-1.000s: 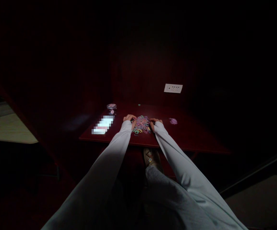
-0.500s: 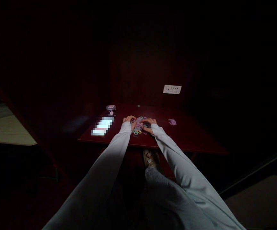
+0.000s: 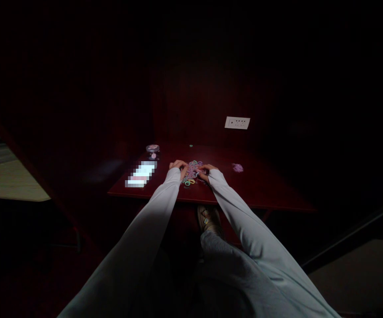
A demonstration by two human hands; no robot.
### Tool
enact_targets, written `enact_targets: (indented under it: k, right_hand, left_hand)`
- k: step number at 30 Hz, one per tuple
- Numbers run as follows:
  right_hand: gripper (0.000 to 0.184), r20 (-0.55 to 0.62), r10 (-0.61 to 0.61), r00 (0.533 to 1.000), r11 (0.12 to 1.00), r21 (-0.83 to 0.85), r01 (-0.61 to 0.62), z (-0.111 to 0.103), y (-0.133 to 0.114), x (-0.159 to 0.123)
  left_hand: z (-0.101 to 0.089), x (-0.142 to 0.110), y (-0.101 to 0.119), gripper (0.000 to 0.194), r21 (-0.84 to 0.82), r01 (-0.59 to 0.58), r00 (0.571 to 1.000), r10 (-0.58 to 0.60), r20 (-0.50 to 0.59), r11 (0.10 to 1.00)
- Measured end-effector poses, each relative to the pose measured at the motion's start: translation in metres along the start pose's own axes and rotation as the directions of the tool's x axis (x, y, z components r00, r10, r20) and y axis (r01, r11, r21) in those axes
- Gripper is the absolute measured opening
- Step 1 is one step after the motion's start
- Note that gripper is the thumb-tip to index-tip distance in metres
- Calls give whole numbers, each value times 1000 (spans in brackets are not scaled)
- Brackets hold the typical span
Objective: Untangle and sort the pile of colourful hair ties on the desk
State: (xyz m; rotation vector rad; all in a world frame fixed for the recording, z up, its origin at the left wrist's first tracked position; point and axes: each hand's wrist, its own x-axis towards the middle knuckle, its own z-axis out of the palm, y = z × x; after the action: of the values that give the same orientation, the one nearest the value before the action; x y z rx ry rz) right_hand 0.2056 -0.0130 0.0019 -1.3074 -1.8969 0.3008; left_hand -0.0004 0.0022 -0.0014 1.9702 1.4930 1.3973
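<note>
Dark red bench [image 3: 251, 190] is carrying a loose heap of pastel rubber bands [image 3: 192, 173] near its middle. The left hand [image 3: 178, 168] is curling over the heap's left side while the right hand [image 3: 206, 171] is reaching in from the right, both touching it; whether either is pinching a band, I cannot tell. A small clear jar [image 3: 152, 152] is standing far left, near a pixelated bright rectangle [image 3: 140, 174], and a lilac cluster of bands [image 3: 237, 168] is lying right.
</note>
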Motion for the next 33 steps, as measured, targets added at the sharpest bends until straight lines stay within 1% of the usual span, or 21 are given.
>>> enact_targets:
  k: [2, 6, 9, 12, 15, 21, 23, 27, 30, 33]
  right_hand:
    - [22, -39, 23, 999, 998, 54, -21, 1, 2, 1]
    - [29, -87, 88, 992, 985, 159, -73, 2, 6, 2]
    - [26, -119, 141, 983, 980, 161, -121, 1, 8, 2]
    - [21, -157, 210, 965, 976, 93, -198, -2, 10, 2]
    - [19, -196, 246, 949, 968, 3, -250, -5, 12, 1]
    - [34, -226, 280, 933, 944, -110, -310, -5, 12, -1]
    - [38, -221, 308, 925, 930, -136, -342, -6, 9, -2]
    - [38, -183, 363, 914, 892, -217, -398, -8, 0, -5]
    - [37, -168, 387, 907, 859, -292, -420, -10, -7, -7]
    - [36, -162, 394, 905, 847, -318, -426, -11, -11, -8]
  left_hand:
    - [0, 0, 0, 14, 10, -4, 1000, 4, -4, 1000]
    - [0, -1, 0, 14, 16, 0, 1000, 0, -11, 1000]
    - [-1, -1, 0, 15, 13, 19, 1000, -19, -9, 1000]
    - [-1, 0, 0, 15, 18, 34, 999, -34, 2, 999]
    - [-1, -1, -2, 13, 23, 19, 1000, -20, 10, 1000]
    - [1, -1, -5, 13, 57, -21, 998, 18, 55, 998]
    - [2, 0, -6, 14, 80, -16, 997, 10, 81, 997]
    - [2, 2, -6, 17, 104, -11, 993, -2, 118, 995]
    - [1, 3, -7, 19, 78, -17, 991, 6, 133, 997]
    - [1, 3, -7, 19, 38, -2, 992, -2, 130, 999]
